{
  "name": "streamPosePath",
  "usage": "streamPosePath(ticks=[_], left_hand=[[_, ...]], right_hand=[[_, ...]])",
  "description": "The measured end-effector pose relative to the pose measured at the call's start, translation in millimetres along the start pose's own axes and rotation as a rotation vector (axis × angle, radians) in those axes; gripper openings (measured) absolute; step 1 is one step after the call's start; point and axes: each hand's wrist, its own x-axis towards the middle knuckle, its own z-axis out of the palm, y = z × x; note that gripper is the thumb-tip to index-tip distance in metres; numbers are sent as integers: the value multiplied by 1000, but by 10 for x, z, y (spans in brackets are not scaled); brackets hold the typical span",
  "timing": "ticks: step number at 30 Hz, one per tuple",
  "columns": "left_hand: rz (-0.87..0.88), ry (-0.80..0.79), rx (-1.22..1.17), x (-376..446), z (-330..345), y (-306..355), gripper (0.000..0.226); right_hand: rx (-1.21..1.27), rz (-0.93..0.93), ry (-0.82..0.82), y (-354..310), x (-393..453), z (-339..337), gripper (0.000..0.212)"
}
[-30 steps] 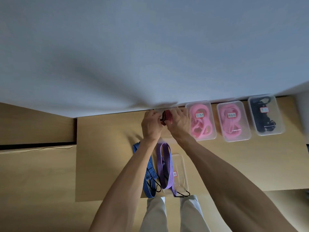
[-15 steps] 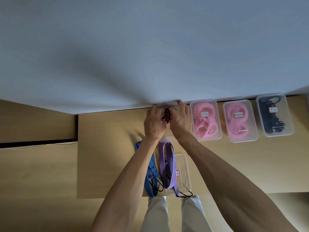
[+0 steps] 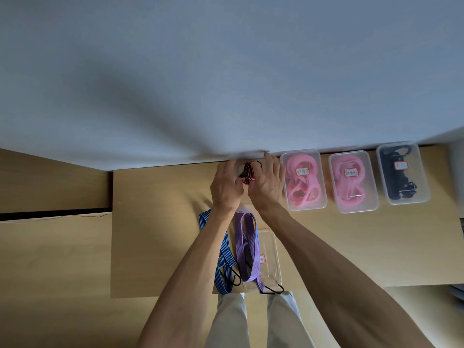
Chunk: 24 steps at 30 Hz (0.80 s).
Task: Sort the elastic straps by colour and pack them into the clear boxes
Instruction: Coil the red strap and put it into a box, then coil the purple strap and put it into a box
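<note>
A red-and-black striped strap (image 3: 249,172) lies bundled at the table's far edge by the wall, over a clear box (image 3: 247,205) mostly hidden under my hands. My left hand (image 3: 224,190) flanks it on the left, fingers stretched out and thumb touching the bundle. On the other side my right hand (image 3: 267,184) rests with straight fingers reaching the wall. Near the front edge lie a blue striped strap (image 3: 222,257) and a purple striped strap (image 3: 247,247), both with black hooks. The purple one crosses an empty clear box (image 3: 275,247) with a label.
Right of my hands three labelled clear boxes stand in a row: two (image 3: 324,189) (image 3: 375,197) holding pink straps (image 3: 301,182) (image 3: 351,187), one (image 3: 424,189) holding black straps (image 3: 396,182). The wall bounds the table at the back. My legs show below the front edge.
My hands have pushed the red-and-black strap farther toward the wall and down. The fingers that were closed round the bundle are now spread beside it.
</note>
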Motion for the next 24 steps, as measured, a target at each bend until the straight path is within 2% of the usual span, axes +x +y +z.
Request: streamPosePath(ticks=[3, 5, 8, 11, 16, 20, 24], left_hand=[[-104, 63, -18, -173, -162, -13, 23], [-174, 53, 0, -319, -261, -37, 10], [-247, -10, -1, -586, -376, -77, 14], [-280, -109, 12, -836, -448, -65, 14], [-243, -262, 37, -1067, -516, -51, 15], [-184, -327, 38, -1203, -497, -62, 26], [-81, -354, 106, -1365, -489, -21, 41]], right_hand=[[149, 4, 120, -101, -183, -120, 27], [226, -1, 68, -140, -339, -198, 21], [218, 46, -166, -103, -523, -213, 10], [114, 87, -387, -57, -648, -207, 19], [138, 163, -444, -102, -841, -279, 22], [107, 234, -526, -117, -1049, -250, 40], [88, 269, -626, -27, -1287, -314, 31]])
